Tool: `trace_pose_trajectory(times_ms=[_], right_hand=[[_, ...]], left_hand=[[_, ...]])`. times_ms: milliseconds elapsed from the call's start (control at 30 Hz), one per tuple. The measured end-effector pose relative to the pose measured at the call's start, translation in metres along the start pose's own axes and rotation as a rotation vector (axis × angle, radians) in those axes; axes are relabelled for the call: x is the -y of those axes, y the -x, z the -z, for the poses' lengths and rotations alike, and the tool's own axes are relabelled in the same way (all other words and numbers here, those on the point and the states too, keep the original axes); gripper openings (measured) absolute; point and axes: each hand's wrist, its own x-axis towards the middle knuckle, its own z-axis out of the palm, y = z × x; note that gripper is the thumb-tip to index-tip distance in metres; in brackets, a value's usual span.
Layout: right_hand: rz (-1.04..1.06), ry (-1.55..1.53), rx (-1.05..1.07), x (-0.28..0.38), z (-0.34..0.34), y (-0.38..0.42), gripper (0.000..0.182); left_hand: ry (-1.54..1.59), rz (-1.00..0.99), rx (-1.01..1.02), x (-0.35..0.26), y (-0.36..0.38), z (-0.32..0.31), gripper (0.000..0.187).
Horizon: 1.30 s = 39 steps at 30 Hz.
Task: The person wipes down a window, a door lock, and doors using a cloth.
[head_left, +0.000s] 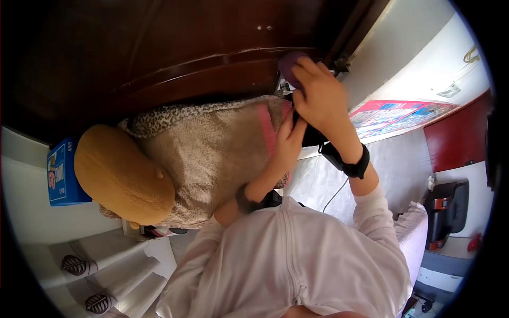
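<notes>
My right hand (323, 100), with a black band on its wrist, is closed on a bunched purple cloth (290, 68) close to the dark wooden panel. My left hand (289, 146) lies just below it, fingers curled at a black object (313, 135). Much of that object is hidden by my hands, and its kind cannot be made out. Partly behind the purple cloth is a small whitish item with dark markings (284, 87). A beige fleecy blanket (212, 153) with a pink stripe and leopard-print edge spreads to the left of my hands.
A brown plush cushion (119, 172) rests on the blanket's left end, beside a blue box (66, 175). The dark wooden panel (201, 42) rises ahead. At right are a colourful poster (397, 114), a thin cable (335, 197) and a black-and-red case (448, 212). Patterned curtains (106, 270) hang at lower left.
</notes>
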Motion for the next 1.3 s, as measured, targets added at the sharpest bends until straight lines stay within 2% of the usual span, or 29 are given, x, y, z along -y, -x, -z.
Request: trace_pose_trajectory(times_ms=[100, 233, 400, 500, 567, 633, 733, 900, 1100, 1200, 1233, 1267, 1300], right_hand=[[0.039, 0.250, 0.117, 0.010, -0.012, -0.009, 0.031], [0.248, 0.403, 0.099, 0.010, -0.016, 0.001, 0.031], [0.405, 0.399, 0.113, 0.013, -0.013, 0.012, 0.032], [0.212, 0.242, 0.220, 0.016, -0.005, 0.021, 0.032], [0.176, 0.156, 0.141, 0.017, -0.008, 0.033, 0.034], [0.114, 0.071, 0.076, 0.017, -0.009, 0.048, 0.034], [-0.038, -0.070, 0.028, 0.013, -0.011, 0.073, 0.034], [-0.164, -0.125, 0.042, 0.000, -0.021, 0.094, 0.036], [-0.175, -0.133, -0.148, -0.004, -0.040, 0.092, 0.038], [-0.163, -0.172, -0.232, 0.004, -0.043, 0.073, 0.039], [-0.154, -0.196, -0.256, 0.008, -0.043, 0.066, 0.039], [-0.223, -0.227, -0.105, 0.009, -0.045, 0.064, 0.045], [-0.256, -0.212, -0.101, 0.013, -0.047, 0.063, 0.045]], left_hand=[[0.326, 0.163, -0.067, 0.008, -0.003, 0.007, 0.043], [-0.084, 0.107, -0.039, -0.011, 0.006, 0.003, 0.045], [-0.159, 0.037, 0.090, 0.017, 0.018, 0.008, 0.049], [-0.050, 0.023, 0.114, 0.014, 0.023, 0.012, 0.038], [-0.085, -0.018, 0.159, 0.015, 0.024, 0.018, 0.038], [-0.121, 0.032, 0.247, 0.021, 0.028, 0.026, 0.039], [-0.162, 0.209, 0.384, 0.024, 0.037, 0.032, 0.043], [-0.203, 0.367, 0.442, 0.024, 0.042, 0.026, 0.043], [-0.128, 0.297, 0.285, 0.025, 0.043, 0.025, 0.041], [-0.185, 0.434, 0.237, 0.009, 0.036, 0.032, 0.044], [-0.152, 0.424, 0.180, 0.012, 0.035, 0.034, 0.045], [-0.121, 0.412, 0.123, 0.019, 0.033, 0.038, 0.045], [-0.088, 0.396, 0.065, 0.018, 0.031, 0.040, 0.046]])
